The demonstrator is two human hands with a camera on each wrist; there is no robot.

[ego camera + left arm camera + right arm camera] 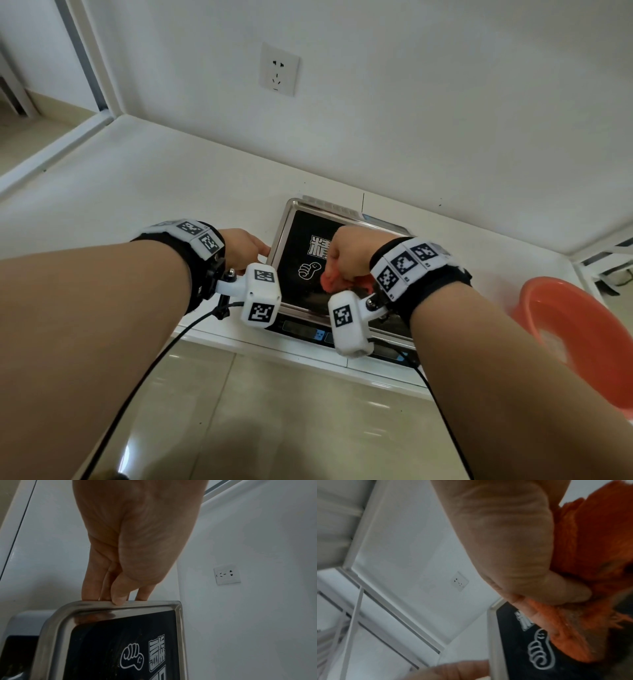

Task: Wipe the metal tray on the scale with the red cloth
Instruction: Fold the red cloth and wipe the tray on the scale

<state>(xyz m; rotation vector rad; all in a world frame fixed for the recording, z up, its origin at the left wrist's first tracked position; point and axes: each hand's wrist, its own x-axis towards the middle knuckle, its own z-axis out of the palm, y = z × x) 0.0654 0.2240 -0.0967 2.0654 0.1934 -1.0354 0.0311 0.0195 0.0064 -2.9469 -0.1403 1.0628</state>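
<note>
The metal tray [287,219] with a black printed floor sits on the scale [308,330] by the counter's front edge. My left hand [253,248] holds the tray's left rim. In the left wrist view the thumb presses on top of the rim [102,605] and the fingers [142,595] curl behind it. My right hand [346,257] grips the bunched red cloth [330,282] over the middle of the tray floor. In the right wrist view the cloth [590,547] is pinched between thumb and fingers [530,609] and touches the black floor beside the thumbs-up print [541,653].
An orange plastic basin [575,335] stands on the counter to the right of the scale. The white counter [137,192] stretches left and back to the wall, which carries a socket [279,68]. A tiled floor lies below the counter's front edge.
</note>
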